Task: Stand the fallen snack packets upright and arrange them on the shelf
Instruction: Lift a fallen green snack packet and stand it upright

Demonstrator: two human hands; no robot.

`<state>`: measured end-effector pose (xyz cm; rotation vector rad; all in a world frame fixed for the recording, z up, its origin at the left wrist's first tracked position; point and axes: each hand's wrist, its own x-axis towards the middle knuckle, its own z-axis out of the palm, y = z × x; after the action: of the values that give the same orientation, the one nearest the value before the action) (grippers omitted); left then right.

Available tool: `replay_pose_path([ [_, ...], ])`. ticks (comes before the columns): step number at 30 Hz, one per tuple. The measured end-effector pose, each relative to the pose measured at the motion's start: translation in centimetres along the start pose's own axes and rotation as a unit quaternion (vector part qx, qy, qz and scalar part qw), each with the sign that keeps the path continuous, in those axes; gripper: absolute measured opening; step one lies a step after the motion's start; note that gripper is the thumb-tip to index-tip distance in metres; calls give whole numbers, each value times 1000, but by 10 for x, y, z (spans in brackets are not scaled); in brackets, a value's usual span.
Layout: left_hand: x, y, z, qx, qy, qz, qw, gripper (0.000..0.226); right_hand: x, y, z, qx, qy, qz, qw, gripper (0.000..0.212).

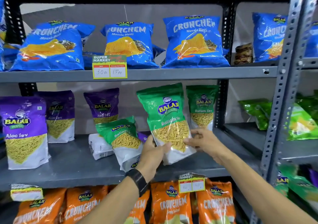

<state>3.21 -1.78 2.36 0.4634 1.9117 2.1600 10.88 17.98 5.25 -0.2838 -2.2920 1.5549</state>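
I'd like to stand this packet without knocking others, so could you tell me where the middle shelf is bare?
The middle shelf is bare between the front Aloo Sev packet and the leaning Ratlami Sev packet, and along its right end, right of the right hand. The centre is crowded: the leaning packet rests against a fallen white packet.

A green Ratlami Sev packet (167, 120) is standing nearly upright on the middle shelf (74, 165), top tipping toward 11 o'clock. At its 9 o'clock a second green packet (123, 137) is leaning back, and at 2 o'clock a third (202, 106) is standing upright.
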Motion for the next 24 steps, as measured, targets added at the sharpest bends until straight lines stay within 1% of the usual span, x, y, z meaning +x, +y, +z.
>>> replay_pose_path([
  [2,-5,2,-15,23,-34,33,999,37,-18,-2,13,4,36,-4,999,40],
  [4,-9,1,-30,31,-56,50,997,40,-36,-6,27,0,73,-19,997,39],
  [8,-14,-10,-55,40,-85,68,993,77,-65,-7,55,-4,141,-47,989,41],
  [10,-16,-17,-65,49,-99,75,991,89,-75,-5,65,-5,156,-52,986,45],
  [12,-20,-21,-72,46,-104,89,990,94,-82,-4,71,-10,164,-60,985,45],
  [15,-27,-21,-79,35,-115,105,987,95,-89,-3,77,-19,172,-71,982,44],
  [19,-30,-19,-81,38,-119,104,987,98,-89,-2,78,-24,170,-72,982,43],
  [24,-27,-16,-73,63,-113,99,987,81,-82,4,73,-12,167,-62,984,41],
])
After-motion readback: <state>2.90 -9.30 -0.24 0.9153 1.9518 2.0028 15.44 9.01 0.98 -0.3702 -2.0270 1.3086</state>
